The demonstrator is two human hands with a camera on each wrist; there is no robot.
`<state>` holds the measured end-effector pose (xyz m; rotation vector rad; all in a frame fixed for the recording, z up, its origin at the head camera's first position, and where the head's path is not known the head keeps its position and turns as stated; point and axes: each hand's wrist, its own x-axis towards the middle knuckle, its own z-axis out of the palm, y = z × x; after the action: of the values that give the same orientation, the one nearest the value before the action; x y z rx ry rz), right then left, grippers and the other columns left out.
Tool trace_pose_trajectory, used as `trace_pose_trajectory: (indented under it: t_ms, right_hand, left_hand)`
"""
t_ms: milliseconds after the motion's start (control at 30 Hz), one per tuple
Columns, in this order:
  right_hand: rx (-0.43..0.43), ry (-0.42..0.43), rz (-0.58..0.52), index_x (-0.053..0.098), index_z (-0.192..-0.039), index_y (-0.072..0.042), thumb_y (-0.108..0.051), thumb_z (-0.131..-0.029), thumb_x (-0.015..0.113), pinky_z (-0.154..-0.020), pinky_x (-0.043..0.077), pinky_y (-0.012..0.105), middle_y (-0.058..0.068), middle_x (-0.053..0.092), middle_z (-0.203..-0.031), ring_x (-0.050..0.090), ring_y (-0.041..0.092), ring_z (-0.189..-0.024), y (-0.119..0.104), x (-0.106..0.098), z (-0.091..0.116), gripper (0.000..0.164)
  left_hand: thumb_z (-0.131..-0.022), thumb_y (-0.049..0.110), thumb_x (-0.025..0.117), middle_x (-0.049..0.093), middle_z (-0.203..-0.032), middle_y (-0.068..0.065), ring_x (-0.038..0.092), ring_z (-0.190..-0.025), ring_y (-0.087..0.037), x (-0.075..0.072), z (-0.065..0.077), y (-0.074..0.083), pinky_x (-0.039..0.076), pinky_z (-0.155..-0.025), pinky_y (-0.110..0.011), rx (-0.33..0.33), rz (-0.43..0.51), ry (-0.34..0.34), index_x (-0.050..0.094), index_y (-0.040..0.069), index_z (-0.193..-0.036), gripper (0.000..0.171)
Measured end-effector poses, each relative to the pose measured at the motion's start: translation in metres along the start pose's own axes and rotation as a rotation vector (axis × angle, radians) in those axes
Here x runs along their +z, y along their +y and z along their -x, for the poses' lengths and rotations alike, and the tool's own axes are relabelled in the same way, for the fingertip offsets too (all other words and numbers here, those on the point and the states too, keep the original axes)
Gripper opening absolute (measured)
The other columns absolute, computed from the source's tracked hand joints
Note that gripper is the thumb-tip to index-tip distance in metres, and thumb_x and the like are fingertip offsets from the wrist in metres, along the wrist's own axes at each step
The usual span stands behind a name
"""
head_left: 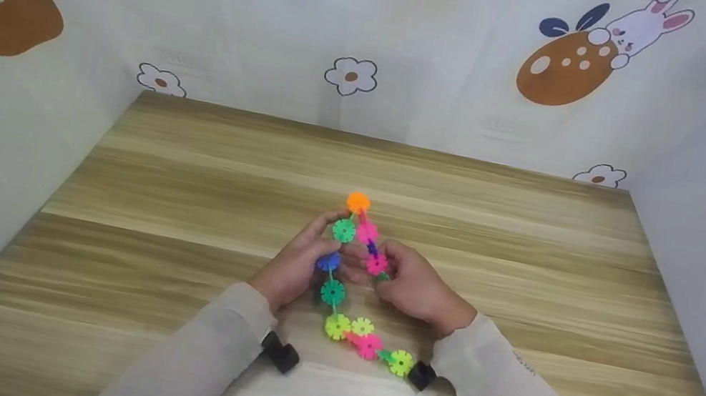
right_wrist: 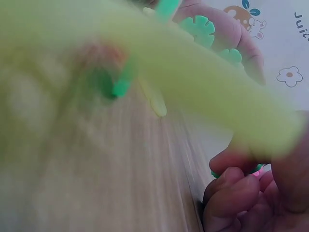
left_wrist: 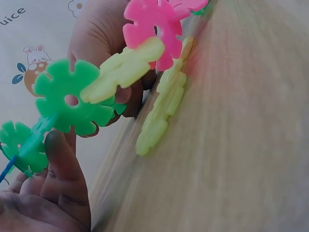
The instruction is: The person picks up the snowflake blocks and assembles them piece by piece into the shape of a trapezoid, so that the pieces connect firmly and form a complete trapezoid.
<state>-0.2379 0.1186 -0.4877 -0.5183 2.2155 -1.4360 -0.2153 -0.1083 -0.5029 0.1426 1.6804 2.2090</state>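
Observation:
Notched plastic snowflake discs are linked edge to edge in a chain. My left hand (head_left: 290,265) holds the chain's left side, thumb at a blue disc (head_left: 329,261) and fingers behind. Above are a green disc (head_left: 343,230) and an orange disc (head_left: 358,202) at the top bend. My right hand (head_left: 416,286) pinches a green disc, mostly hidden by its fingers, beside a pink disc (head_left: 376,264). The lower part runs past another green disc (head_left: 332,292) to yellow discs (head_left: 337,327) and a pink disc (head_left: 369,347), ending in a yellow disc (head_left: 401,363) near the right wrist.
The wood-grain table (head_left: 199,164) extends around both hands. A pale curtain (head_left: 269,16) printed with flowers and rabbits stands behind it and along the sides. Black wrist cameras (head_left: 281,352) hang under both cuffs, close to the chain's lower end.

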Motion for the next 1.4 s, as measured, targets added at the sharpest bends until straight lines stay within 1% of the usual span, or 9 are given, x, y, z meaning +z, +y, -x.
trace_pose_trajectory:
  t_ms: [167,300,433,567,767,967,1067,1267,1400]
  right_hand:
    - [-0.025,-0.011,0.043,0.066,-0.116,-0.004,0.012,-0.081,0.058,-0.054,0.037,0.025,0.003,0.064,-0.093,0.046,0.014,-0.062,0.0014,-0.0009,-0.0001,0.040]
    - [-0.057,-0.011,0.067,0.069,-0.116,-0.003,0.010,-0.083,0.058,-0.061,0.041,0.026,0.006,0.066,-0.099,0.051,0.017,-0.074,0.0023,-0.0009,0.0001,0.038]
    - [-0.067,-0.010,0.081,0.072,-0.125,-0.010,-0.005,-0.098,0.066,-0.087,0.051,0.033,0.001,0.073,-0.115,0.063,0.017,-0.102,0.0019,0.0003,-0.0002,0.028]
    - [-0.057,-0.025,0.082,0.070,-0.138,-0.022,-0.027,-0.101,0.073,-0.112,0.045,0.044,-0.008,0.071,-0.136,0.061,0.013,-0.128,0.0005,0.0013,-0.0003,0.037]
    - [-0.091,-0.036,0.108,0.069,-0.138,-0.021,-0.029,-0.101,0.072,-0.116,0.044,0.048,-0.008,0.071,-0.135,0.060,0.015,-0.133,-0.0001,0.0011,0.0002,0.038]
    - [-0.093,-0.042,0.142,0.069,-0.137,-0.033,-0.036,-0.101,0.072,-0.118,0.042,0.045,-0.016,0.069,-0.135,0.058,0.011,-0.136,-0.0011,0.0007,-0.0006,0.036]
    - [-0.091,-0.054,0.130,0.070,-0.134,-0.035,-0.035,-0.102,0.071,-0.119,0.042,0.046,-0.015,0.070,-0.134,0.059,0.011,-0.134,-0.0010,0.0003,-0.0006,0.033]
    - [-0.059,-0.034,0.096,0.072,-0.131,-0.030,-0.018,-0.103,0.067,-0.109,0.046,0.045,-0.009,0.072,-0.127,0.063,0.016,-0.118,-0.0002,-0.0001,-0.0001,0.031]
    - [-0.057,-0.024,0.071,0.071,-0.135,-0.025,-0.007,-0.101,0.064,-0.109,0.047,0.044,-0.006,0.071,-0.132,0.063,0.017,-0.121,-0.0009,0.0002,0.0000,0.039]
  left_hand:
    - [-0.110,0.018,0.040,0.074,-0.124,-0.015,0.076,-0.101,-0.031,-0.0004,-0.0007,-0.0010,0.058,-0.099,-0.042,-0.009,0.007,0.015,0.035,0.030,-0.159,0.050]
    - [-0.110,0.017,0.039,0.071,-0.128,-0.020,0.076,-0.103,-0.035,-0.0007,-0.0009,-0.0021,0.058,-0.099,-0.044,0.005,0.010,0.010,0.035,0.030,-0.159,0.051]
    - [-0.110,0.017,0.039,0.070,-0.131,-0.020,0.074,-0.106,-0.038,-0.0009,-0.0010,-0.0019,0.058,-0.098,-0.046,0.007,0.004,0.009,0.035,0.031,-0.159,0.051]
    - [-0.110,0.018,0.039,0.070,-0.131,-0.019,0.072,-0.111,-0.035,-0.0014,-0.0013,-0.0014,0.057,-0.099,-0.043,0.000,-0.008,0.018,0.036,0.031,-0.158,0.050]
    - [-0.110,0.017,0.040,0.071,-0.127,-0.016,0.074,-0.108,-0.031,-0.0009,-0.0013,-0.0014,0.058,-0.095,-0.038,0.008,-0.003,0.023,0.036,0.030,-0.159,0.051]
    - [-0.110,0.013,0.038,0.074,-0.118,-0.014,0.075,-0.098,-0.025,0.0005,-0.0012,-0.0016,0.059,-0.092,-0.037,0.046,0.040,0.017,0.032,0.021,-0.160,0.051]
    - [-0.110,0.013,0.038,0.076,-0.116,-0.012,0.077,-0.098,-0.027,0.0008,-0.0010,-0.0016,0.059,-0.093,-0.039,0.050,0.047,0.017,0.033,0.023,-0.159,0.050]
    - [-0.110,0.013,0.038,0.076,-0.118,-0.013,0.078,-0.097,-0.028,0.0011,-0.0005,-0.0014,0.060,-0.095,-0.041,0.055,0.043,0.022,0.034,0.024,-0.157,0.049]
    - [-0.110,0.013,0.040,0.076,-0.118,-0.015,0.077,-0.095,-0.026,0.0012,-0.0003,-0.0008,0.060,-0.094,-0.041,0.053,0.041,0.034,0.035,0.023,-0.157,0.049]
